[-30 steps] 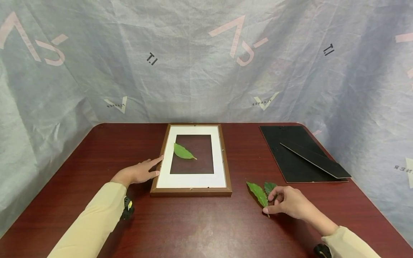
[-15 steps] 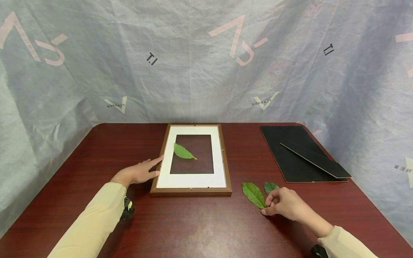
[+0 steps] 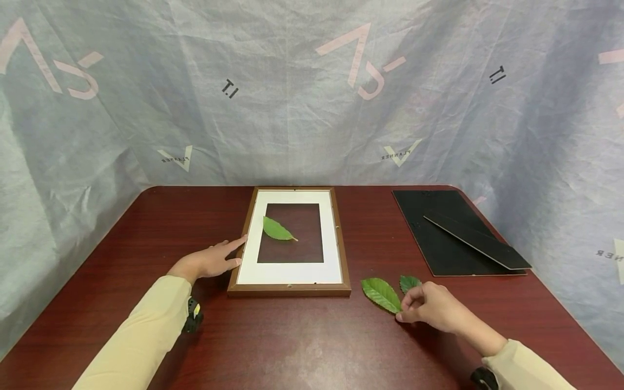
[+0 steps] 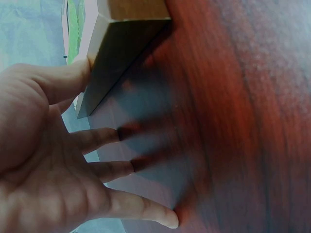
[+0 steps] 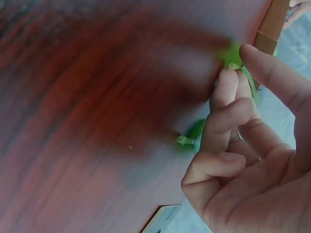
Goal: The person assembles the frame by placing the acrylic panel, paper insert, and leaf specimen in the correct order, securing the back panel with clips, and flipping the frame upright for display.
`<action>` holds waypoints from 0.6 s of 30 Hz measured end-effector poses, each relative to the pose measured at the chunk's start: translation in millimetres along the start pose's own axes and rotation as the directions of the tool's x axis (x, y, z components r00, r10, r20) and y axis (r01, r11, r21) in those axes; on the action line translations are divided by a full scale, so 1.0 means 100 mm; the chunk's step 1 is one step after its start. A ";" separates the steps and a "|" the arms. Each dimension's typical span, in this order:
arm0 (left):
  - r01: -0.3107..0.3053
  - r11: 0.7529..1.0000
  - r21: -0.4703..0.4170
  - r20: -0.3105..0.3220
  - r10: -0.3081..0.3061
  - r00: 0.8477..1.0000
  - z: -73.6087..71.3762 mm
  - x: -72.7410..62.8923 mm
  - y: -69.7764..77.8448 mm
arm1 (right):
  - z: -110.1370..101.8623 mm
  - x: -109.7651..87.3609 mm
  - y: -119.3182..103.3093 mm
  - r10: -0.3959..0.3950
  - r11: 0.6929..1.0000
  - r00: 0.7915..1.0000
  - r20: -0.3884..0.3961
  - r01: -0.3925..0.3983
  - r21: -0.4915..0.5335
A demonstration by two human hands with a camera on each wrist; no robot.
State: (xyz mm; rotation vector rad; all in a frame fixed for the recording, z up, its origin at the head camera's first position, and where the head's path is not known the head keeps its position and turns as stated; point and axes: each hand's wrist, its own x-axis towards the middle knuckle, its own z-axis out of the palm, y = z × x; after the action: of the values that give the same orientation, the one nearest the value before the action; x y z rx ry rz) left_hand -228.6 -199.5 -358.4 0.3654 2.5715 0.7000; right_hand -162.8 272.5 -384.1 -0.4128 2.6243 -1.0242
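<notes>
A brown wooden picture frame (image 3: 288,290) with a white mat (image 3: 331,238) lies flat on the table. One green leaf (image 3: 277,228) rests aslant across the mat's left inner edge and its dark window. My left hand (image 3: 209,261), fingers spread, touches the frame's left side; in the left wrist view the thumb is against the frame (image 4: 126,43) and the other fingers point down to the tabletop. My right hand (image 3: 434,306) pinches a second leaf (image 3: 380,294) by its stem end between thumb and fingers. A darker third leaf (image 3: 409,283) lies just behind that hand, partly covered by it.
At the right back of the dark red table (image 3: 292,341) lies a black backing board (image 3: 424,208). Its black stand flap (image 3: 478,244) sticks up at an angle. Grey printed fabric (image 3: 292,108) hangs behind the table and along its sides.
The leaf in my right hand has swung left and turned, showing more of its broad face. That hand has shifted slightly left. My left hand and the frame have stayed put.
</notes>
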 end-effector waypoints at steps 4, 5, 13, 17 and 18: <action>-0.006 1.000 0.003 -0.004 0.006 1.000 0.00 0.00 0.00 | -0.03 0.00 0.00 0.017 0.999 0.999 0.032 -0.019 0.048; -0.006 1.000 0.004 -0.005 0.006 1.000 0.00 0.00 0.00 | -0.04 0.00 0.00 0.021 0.998 0.999 0.038 -0.024 0.059; -0.012 1.000 0.006 -0.009 0.012 1.000 0.00 0.00 0.00 | -0.07 0.02 0.00 0.051 0.993 0.996 0.078 -0.059 0.101; -0.014 1.000 0.011 -0.012 0.014 1.000 0.00 -0.01 0.01 | -0.10 0.03 -0.01 0.039 0.992 0.996 0.079 -0.049 0.119; -0.014 1.000 0.012 -0.012 0.014 1.000 0.00 -0.01 0.01 | -0.11 0.04 -0.02 0.043 0.991 0.996 0.075 -0.052 0.123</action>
State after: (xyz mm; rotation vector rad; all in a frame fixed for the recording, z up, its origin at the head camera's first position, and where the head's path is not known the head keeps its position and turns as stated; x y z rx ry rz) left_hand -227.1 -199.2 -357.6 0.3839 2.5879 0.6941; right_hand -170.2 276.4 -376.1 -0.3502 2.4778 -1.1289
